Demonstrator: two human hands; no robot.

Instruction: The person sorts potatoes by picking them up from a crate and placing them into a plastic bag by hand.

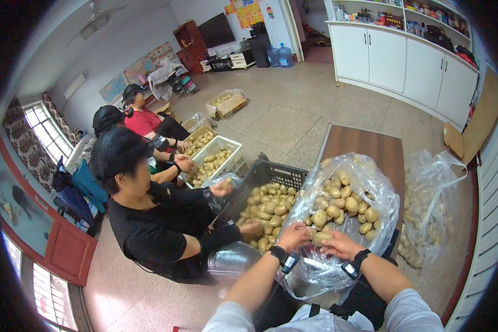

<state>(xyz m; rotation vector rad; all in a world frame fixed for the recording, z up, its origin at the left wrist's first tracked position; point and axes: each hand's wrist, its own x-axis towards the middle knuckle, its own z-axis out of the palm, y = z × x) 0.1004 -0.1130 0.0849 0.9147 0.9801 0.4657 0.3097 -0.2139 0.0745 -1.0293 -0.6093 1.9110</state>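
A large clear plastic bag (385,193) lies open on a brown board (337,145), with many potatoes (337,199) inside. Over its near edge, my right hand (342,245) has its fingers closed on a potato (321,238). Just left of that potato is my left hand (295,237), its fingers curled; whether it holds anything is too small to tell. Dark bands with small devices sit on both wrists. Left of the bag stands a dark crate (279,172) full of potatoes.
Beside the dark crate sits a person in black (155,221), hands at the potatoes. Two more people sit beyond, by white crates (235,149) of potatoes. A filled plastic bag (431,210) stands on the floor at right. White cabinets (387,58) line the back.
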